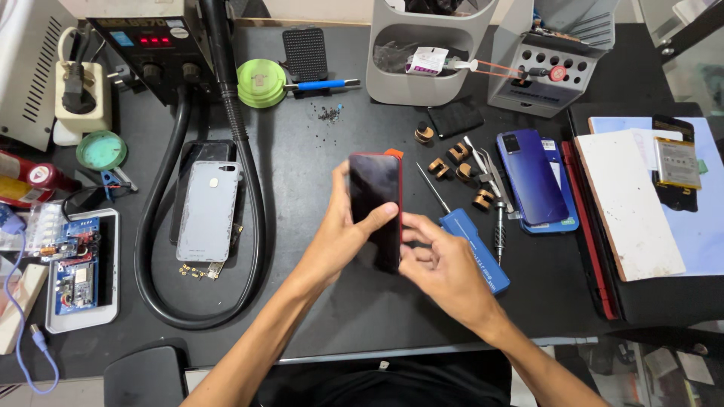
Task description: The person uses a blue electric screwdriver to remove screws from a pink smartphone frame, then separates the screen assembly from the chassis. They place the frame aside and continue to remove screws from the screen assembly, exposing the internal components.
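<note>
Phone (pixel 375 207): red-edged, dark screen up, above bench (pixel 332 301) centre, long axis near-to-far | Left hand (pixel 343 230): clasps its left edge, thumb across glass | Right hand (pixel 441 264): fingers loosely curled, touching near right edge | Blue phone (pixel 532 177): far right, apart.

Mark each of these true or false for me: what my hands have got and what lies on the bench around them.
1. The left hand holds a red-edged phone with a dark screen. True.
2. The right hand rests on the blue phone. False: it touches the red-edged phone's lower right edge; the blue phone lies apart, to the right.
3. A grey back cover lies left of the hands, inside the loop of a black hose. True.
4. The screwdriver is in the right hand. False: it lies on the mat.
</note>
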Demonstrator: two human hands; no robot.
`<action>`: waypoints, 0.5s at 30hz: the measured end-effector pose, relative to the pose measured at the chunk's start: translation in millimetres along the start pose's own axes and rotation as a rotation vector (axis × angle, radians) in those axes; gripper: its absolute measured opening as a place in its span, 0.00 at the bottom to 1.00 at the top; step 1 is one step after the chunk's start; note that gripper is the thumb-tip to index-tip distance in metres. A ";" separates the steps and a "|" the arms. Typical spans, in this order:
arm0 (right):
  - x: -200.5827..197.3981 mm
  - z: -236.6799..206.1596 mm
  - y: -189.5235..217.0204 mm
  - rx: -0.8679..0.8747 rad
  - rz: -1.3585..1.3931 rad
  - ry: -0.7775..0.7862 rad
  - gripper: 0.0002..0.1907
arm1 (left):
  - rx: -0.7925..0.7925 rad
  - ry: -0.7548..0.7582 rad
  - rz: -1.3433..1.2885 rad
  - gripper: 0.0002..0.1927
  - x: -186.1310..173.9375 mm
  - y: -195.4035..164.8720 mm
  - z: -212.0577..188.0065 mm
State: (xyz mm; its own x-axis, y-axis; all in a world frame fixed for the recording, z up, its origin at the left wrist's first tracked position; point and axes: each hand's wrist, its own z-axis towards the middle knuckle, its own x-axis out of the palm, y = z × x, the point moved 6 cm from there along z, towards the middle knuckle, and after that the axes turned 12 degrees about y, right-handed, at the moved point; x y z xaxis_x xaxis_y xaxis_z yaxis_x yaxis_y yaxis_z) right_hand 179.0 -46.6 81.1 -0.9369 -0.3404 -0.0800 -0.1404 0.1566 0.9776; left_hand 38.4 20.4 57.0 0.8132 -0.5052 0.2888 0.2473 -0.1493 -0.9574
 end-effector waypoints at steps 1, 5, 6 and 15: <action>-1.0 1.1 0.5 0.001 0.025 0.019 0.24 | 0.006 0.012 -0.024 0.38 0.8 1.3 0.5; -3.1 5.4 2.0 -0.019 0.093 0.060 0.18 | -0.016 -0.012 -0.028 0.37 1.7 5.8 2.5; -3.2 6.9 2.1 -0.032 0.104 0.060 0.17 | -0.008 -0.003 -0.025 0.37 2.2 5.1 2.2; -10.6 6.8 -15.8 0.005 0.024 0.032 0.10 | -0.034 0.039 0.021 0.37 4.9 5.7 -0.4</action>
State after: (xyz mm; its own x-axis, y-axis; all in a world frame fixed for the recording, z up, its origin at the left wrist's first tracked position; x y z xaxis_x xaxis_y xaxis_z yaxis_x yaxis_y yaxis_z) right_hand 189.0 -39.2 65.2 -0.9294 -0.3657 -0.0507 -0.1202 0.1700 0.9781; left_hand 43.6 16.8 53.0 0.7967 -0.5415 0.2685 0.2117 -0.1662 -0.9631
